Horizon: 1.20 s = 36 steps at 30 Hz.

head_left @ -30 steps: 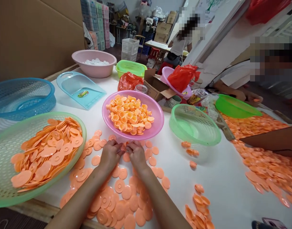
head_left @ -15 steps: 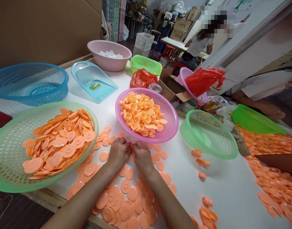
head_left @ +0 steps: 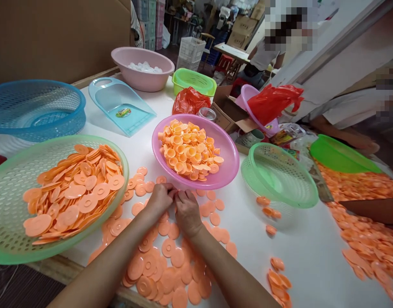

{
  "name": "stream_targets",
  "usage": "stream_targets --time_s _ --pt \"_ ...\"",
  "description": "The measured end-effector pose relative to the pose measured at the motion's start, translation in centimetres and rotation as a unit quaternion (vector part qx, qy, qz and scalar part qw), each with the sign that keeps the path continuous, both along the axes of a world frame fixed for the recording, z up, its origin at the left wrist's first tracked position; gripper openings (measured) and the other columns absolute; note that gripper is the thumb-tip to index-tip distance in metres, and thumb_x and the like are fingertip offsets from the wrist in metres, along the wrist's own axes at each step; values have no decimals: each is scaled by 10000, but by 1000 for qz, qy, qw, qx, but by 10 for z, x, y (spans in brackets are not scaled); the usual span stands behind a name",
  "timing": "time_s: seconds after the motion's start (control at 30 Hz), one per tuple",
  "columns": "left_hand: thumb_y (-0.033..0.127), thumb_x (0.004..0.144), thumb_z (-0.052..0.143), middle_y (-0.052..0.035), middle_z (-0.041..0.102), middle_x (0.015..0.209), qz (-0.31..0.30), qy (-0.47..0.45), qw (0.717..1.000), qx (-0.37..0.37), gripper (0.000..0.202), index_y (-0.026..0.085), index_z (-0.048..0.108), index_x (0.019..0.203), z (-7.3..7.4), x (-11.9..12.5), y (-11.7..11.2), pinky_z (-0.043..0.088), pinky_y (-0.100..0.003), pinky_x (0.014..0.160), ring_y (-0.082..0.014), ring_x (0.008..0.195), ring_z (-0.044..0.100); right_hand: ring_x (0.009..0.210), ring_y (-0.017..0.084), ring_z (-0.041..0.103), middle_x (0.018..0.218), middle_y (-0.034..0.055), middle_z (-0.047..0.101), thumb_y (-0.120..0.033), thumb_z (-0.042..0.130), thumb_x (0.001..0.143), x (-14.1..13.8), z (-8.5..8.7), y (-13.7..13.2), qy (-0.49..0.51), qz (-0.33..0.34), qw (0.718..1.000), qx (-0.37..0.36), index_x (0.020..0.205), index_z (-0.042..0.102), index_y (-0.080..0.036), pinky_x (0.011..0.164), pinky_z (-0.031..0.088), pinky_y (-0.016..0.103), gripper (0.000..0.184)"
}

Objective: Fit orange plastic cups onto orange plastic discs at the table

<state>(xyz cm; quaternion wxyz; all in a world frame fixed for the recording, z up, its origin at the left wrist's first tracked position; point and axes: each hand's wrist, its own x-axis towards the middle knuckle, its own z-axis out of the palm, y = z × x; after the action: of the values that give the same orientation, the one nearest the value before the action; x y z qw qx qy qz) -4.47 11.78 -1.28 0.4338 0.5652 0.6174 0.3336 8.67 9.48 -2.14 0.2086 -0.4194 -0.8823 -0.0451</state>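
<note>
My left hand (head_left: pixel 162 197) and my right hand (head_left: pixel 186 210) meet at the near edge of a pink bowl (head_left: pixel 227 182), fingers closed and pressed together. Whatever they pinch is hidden behind the fingers. The bowl holds a heap of small orange plastic cups (head_left: pixel 186 149). Below and around my hands, flat orange plastic discs (head_left: pixel 150 265) lie spread and overlapping on the white table (head_left: pixel 248 261). To the left, a pale green basket (head_left: pixel 10 196) holds a pile of similar orange discs (head_left: pixel 77 196).
A blue basket (head_left: pixel 39 124), a light-blue dustpan (head_left: pixel 132 122) and a pink basin (head_left: pixel 145 81) with white pieces stand behind. On the right are a green basket (head_left: pixel 280 184), joined orange pieces (head_left: pixel 278 284) and a large orange heap (head_left: pixel 366 239) beside another person's arm (head_left: pixel 347 137).
My hands have drawn together, and the right hand has turned so that its back shows more. The camera view has shifted slightly; bowls and baskets stay in place.
</note>
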Motion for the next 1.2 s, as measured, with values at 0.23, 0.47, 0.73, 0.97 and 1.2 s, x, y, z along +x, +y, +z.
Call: stream_targets --time_s 0.23,0.47,0.73,0.97,1.2 --pt "185 788 533 -36 686 644 -13 22 999 32 200 142 703 692 11 -4 -9 420 -261 599 -156 610 587 715 198 460 742 58 567 -45 470 888 3 17 -16 52 -33 998 11 824 652 -154 665 399 328 221" --pt "175 879 456 -102 688 1084 32 332 927 171 285 216 721 975 22 -39 -20 377 -395 797 -276 1040 528 730 179 503 737 45 540 -102 479 923 37 102 -28 205 -90 970 92 952 680 -182 670 407 305 218" --pt "273 902 453 -70 708 1087 -63 373 900 219 282 245 733 922 -9 -7 -41 315 -432 813 -289 1049 523 896 217 566 888 92 656 -172 495 926 162 71 2 138 -366 919 43 980 694 -165 844 433 339 207" --pt "330 841 536 -83 675 1078 -74 305 936 159 271 238 732 1004 -1 -3 -37 370 -405 811 -273 1008 567 1006 293 527 1079 153 647 -288 611 857 249 33 7 11 -583 805 -108 1139 670 -161 818 372 409 314" --pt "290 762 639 -72 645 1087 -53 220 962 150 318 226 716 1063 -5 -8 -37 443 -406 901 -260 1015 571 882 252 498 864 84 623 -297 583 842 211 18 0 57 -444 893 -39 714 700 -183 782 345 416 208"
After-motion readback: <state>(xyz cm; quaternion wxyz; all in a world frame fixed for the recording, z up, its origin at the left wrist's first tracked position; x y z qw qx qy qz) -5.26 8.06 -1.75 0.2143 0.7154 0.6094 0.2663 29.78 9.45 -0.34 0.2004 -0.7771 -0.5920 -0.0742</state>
